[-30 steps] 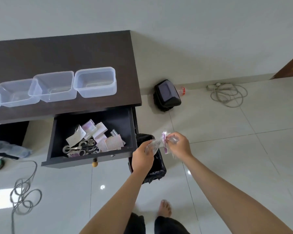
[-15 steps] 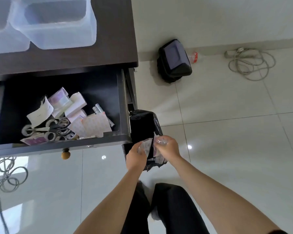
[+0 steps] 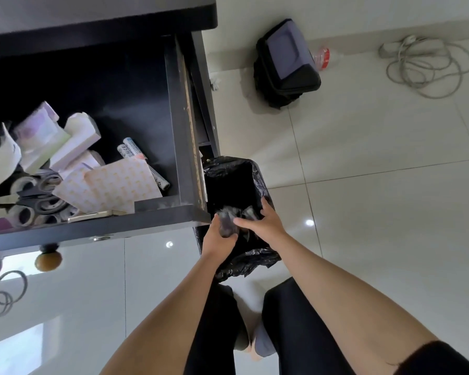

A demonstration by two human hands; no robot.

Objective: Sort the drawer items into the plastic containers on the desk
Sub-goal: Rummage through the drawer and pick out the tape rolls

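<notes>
The dark drawer [image 3: 157, 220] stands pulled out at the left. It holds scissors [image 3: 42, 203], tape rolls [image 3: 22, 213], batteries [image 3: 132, 150], patterned sheets [image 3: 119, 185] and white packets [image 3: 77, 139]. Right beside the drawer stands a small bin lined with a black bag [image 3: 236, 180]. Both hands are over its opening. My left hand [image 3: 218, 235] grips a crumpled clear plastic wrapper [image 3: 226, 221]. My right hand [image 3: 263, 220] pinches the same wrapper from the right. The plastic containers are out of view.
A black bag or case [image 3: 287, 63] lies on the tiled floor by the wall, with a small bottle [image 3: 321, 56] behind it. A coiled cable with a power strip [image 3: 423, 66] lies at the far right. Another cable [image 3: 0, 290] coils at the lower left. My legs are below.
Both hands dropped from in front of the bin down into its opening with the wrapper. The view tilted down and closer, so the desk top and containers left the frame.
</notes>
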